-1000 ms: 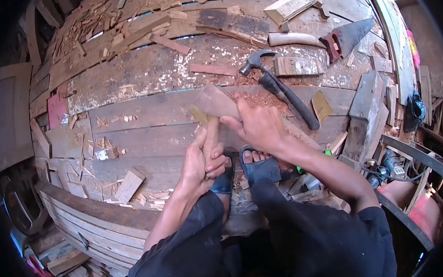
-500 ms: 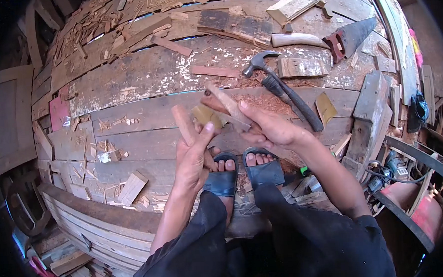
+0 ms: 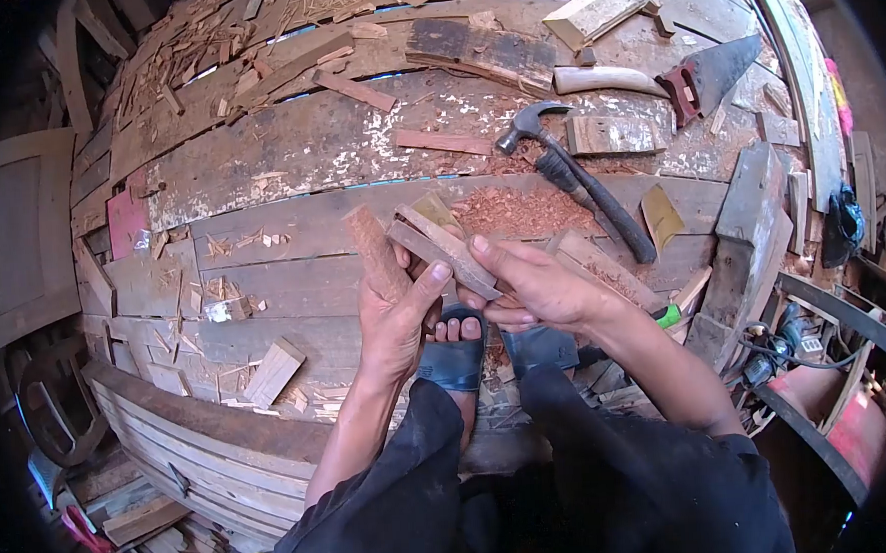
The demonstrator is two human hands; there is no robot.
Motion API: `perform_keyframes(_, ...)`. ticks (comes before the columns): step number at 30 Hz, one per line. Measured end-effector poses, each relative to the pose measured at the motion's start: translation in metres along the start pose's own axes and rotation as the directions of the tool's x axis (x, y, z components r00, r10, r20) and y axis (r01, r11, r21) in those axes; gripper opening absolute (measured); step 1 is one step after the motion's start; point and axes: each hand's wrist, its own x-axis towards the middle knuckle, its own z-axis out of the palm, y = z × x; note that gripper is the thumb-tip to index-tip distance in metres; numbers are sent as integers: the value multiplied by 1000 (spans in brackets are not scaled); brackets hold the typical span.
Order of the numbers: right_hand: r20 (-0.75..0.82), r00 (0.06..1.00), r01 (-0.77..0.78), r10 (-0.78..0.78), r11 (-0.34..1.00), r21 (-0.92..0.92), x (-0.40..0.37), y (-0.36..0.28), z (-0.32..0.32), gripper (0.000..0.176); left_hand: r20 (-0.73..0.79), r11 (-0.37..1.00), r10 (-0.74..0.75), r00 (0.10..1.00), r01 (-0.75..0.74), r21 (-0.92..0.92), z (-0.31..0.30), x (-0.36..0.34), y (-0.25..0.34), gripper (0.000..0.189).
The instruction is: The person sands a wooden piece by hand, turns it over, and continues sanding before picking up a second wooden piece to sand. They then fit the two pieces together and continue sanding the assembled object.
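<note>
My left hand [image 3: 390, 324] is closed around a reddish-brown wood stick [image 3: 369, 242] that points up past the thumb. Its thumb and fingers also meet the near face of a carved wood piece [image 3: 444, 254] with a slot or split along its upper end. My right hand [image 3: 539, 286] grips that carved piece at its lower end, thumb on top. Behind the carved piece, a yellowish-brown sheet [image 3: 437, 209], probably sandpaper, shows between the hands; which fingers hold it is hidden.
Beyond my hands lie a hammer [image 3: 527, 124], a dark-handled tool [image 3: 599, 203], a handsaw [image 3: 713, 80] and a second yellowish sheet [image 3: 662, 215]. Reddish shavings [image 3: 515, 213] and wood scraps cover the planks. Stacked boards [image 3: 201, 429] stand left; a power tool with cables [image 3: 786, 329] lies right.
The carved wood piece has turned and come closer to my left hand, whose thumb now touches it. The yellowish sheet has gone behind it. The view has shifted slightly.
</note>
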Motion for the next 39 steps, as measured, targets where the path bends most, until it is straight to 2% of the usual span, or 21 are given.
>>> perform_keyframes(2,-62,997,26,-35,990,-139,3,8,0,61,-8,1000,8,1000,-7,1,1,-1,2,41)
perform_keyframes(5,-135,989,63,-61,998,8,0,10,12,55,63,1000,-10,998,9,19,-4,-2,0,39)
perform_keyframes(7,-185,983,3,13,996,87,-3,4,17,51,120,999,-36,992,39,-18,-3,0,-4,40)
perform_keyframes(8,-207,977,-26,52,992,127,-4,3,18,50,86,999,-28,996,30,-31,1,0,-4,40)
perform_keyframes(10,-80,997,-8,16,995,99,-3,8,5,52,21,998,-14,1000,16,-54,12,1,-1,39)
perform_keyframes(11,-16,1000,3,-1,996,87,-2,11,0,54,37,1000,-13,999,14,-28,9,1,-2,40)
perform_keyframes(14,-56,996,-58,73,973,225,-3,12,10,60,66,999,-41,997,41,0,-3,3,-3,40)
perform_keyframes(19,77,995,66,-57,990,-125,-3,13,13,62,115,980,-143,983,157,-120,-2,-3,13,41)
perform_keyframes(20,110,991,94,-72,973,-212,-4,14,14,61,91,987,-120,989,129,-98,-3,-1,10,41)
perform_keyframes(23,59,993,110,-102,984,-137,-6,15,23,56,35,995,-78,996,80,-60,-6,4,3,40)
perform_keyframes(26,75,996,61,-54,994,-86,-3,16,15,59,22,992,-96,995,97,-75,-5,4,2,42)
perform_keyframes(29,90,994,47,-68,974,221,-5,13,19,63,22,993,-101,995,102,-52,-12,5,-1,46)
perform_keyframes(32,103,994,12,-35,977,214,-1,24,6,69,47,994,-104,993,105,-18,-15,5,-1,51)
perform_keyframes(35,-38,999,26,-21,992,127,-4,18,12,69,98,995,-66,993,73,-70,-7,2,4,53)
perform_keyframes(38,-23,999,46,-42,976,214,-6,13,10,69,142,990,-7,990,27,-139,-2,1,6,56)
perform_keyframes(39,8,996,82,-85,980,183,-5,15,7,68,163,989,-17,986,41,-143,-6,0,4,58)
